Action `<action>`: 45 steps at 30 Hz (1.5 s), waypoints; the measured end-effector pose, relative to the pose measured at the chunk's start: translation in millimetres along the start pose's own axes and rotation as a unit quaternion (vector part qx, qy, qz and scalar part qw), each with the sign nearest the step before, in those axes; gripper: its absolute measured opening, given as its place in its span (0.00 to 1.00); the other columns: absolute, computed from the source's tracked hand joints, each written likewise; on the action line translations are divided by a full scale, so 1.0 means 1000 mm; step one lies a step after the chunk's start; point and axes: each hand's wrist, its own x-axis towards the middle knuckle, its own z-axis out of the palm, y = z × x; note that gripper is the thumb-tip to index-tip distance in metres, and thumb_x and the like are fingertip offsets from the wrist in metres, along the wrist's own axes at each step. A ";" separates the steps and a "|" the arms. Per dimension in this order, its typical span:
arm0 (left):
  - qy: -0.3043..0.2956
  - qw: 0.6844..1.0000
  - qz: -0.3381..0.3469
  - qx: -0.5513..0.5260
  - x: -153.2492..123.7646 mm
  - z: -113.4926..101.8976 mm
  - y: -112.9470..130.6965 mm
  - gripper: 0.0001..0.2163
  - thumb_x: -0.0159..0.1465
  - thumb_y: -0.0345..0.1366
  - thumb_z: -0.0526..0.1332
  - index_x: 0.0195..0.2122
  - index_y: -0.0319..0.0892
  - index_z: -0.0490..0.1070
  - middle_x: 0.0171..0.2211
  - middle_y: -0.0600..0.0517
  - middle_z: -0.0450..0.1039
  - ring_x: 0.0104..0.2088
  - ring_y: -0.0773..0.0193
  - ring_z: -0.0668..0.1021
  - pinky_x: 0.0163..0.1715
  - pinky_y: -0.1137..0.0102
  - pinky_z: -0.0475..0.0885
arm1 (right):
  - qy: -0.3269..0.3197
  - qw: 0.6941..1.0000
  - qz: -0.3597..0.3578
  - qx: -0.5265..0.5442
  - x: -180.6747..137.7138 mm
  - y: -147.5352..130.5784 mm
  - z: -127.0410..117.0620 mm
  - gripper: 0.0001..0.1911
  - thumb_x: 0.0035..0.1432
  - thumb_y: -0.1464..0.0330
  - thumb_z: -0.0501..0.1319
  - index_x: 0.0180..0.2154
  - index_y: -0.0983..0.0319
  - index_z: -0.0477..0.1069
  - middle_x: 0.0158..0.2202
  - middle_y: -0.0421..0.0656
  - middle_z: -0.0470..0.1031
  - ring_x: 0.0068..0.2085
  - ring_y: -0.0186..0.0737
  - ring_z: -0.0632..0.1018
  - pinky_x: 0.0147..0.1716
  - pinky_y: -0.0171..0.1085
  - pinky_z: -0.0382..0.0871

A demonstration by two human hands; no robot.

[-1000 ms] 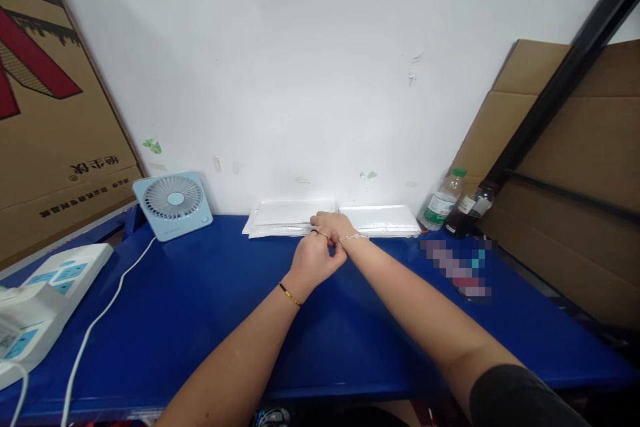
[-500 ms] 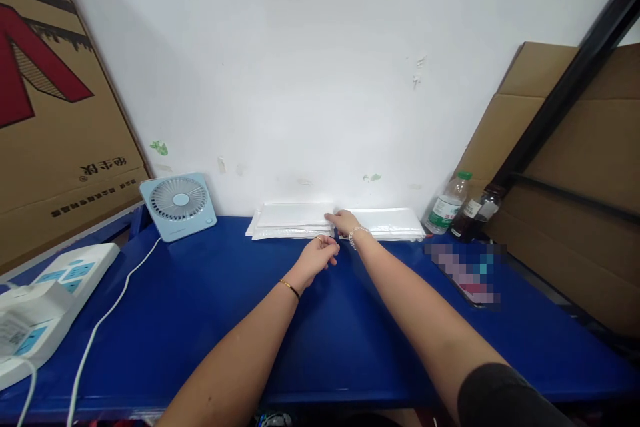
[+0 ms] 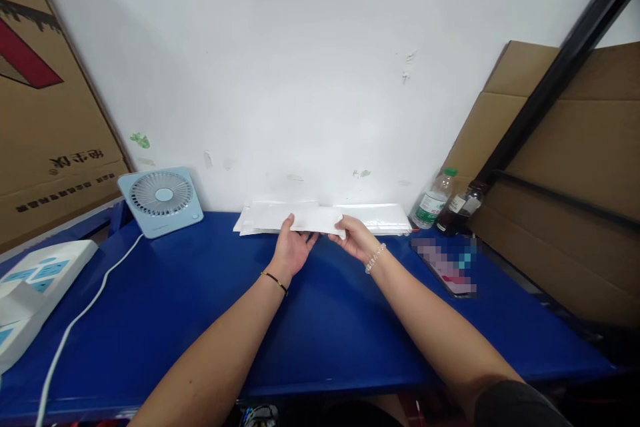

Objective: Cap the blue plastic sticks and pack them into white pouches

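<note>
A flat white packet (image 3: pixel 317 219) is held level between my hands, in front of two low white stacks by the wall. My right hand (image 3: pixel 354 237) pinches its right end, thumb on top and fingers beneath. At its left part is my left hand (image 3: pixel 293 247), with the thumb over the top and the fingers reaching under the near edge. Behind it lies the left stack of white packets (image 3: pixel 255 220), partly covered by the held one. The right stack of packets (image 3: pixel 380 215) has a shiny clear wrap.
On the blue table (image 3: pixel 200 320), a light blue fan (image 3: pixel 163 203) stands left and a white power strip (image 3: pixel 50 287) lies nearer. At right are a green-capped bottle (image 3: pixel 434 203), a dark bottle (image 3: pixel 457 210) and a phone (image 3: pixel 445 267). Cardboard (image 3: pixel 550 213) borders the right side.
My right hand has drawn a white packet off the left stack toward me. My left hand has opened out from its curled pose and taken the packet's left part. The view has shifted slightly.
</note>
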 end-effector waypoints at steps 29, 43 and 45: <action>0.025 0.960 0.263 0.096 -0.018 0.022 0.059 0.17 0.50 0.40 0.67 0.41 0.43 0.73 0.34 0.52 0.75 0.40 0.60 0.77 0.48 0.64 0.69 | 0.087 0.828 -0.111 -0.542 -0.028 0.025 -0.053 0.22 0.43 0.70 0.63 0.45 0.59 0.72 0.43 0.44 0.65 0.43 0.42 0.69 0.44 0.40 0.64; -0.050 0.844 0.374 0.381 -0.068 0.048 0.104 0.28 0.44 0.36 0.71 0.48 0.43 0.69 0.45 0.48 0.71 0.52 0.51 0.70 0.52 0.63 0.65 | 0.018 0.754 -0.094 -0.650 -0.035 -0.012 -0.098 0.23 0.54 0.62 0.60 0.52 0.58 0.68 0.53 0.48 0.69 0.55 0.49 0.68 0.56 0.48 0.57; -0.041 0.796 0.340 0.499 -0.063 0.039 0.105 0.29 0.40 0.35 0.73 0.46 0.43 0.70 0.46 0.48 0.70 0.55 0.48 0.67 0.56 0.60 0.59 | 0.060 0.745 -0.094 -0.658 -0.037 -0.020 -0.121 0.19 0.55 0.70 0.57 0.50 0.61 0.70 0.51 0.48 0.71 0.53 0.46 0.71 0.55 0.44 0.60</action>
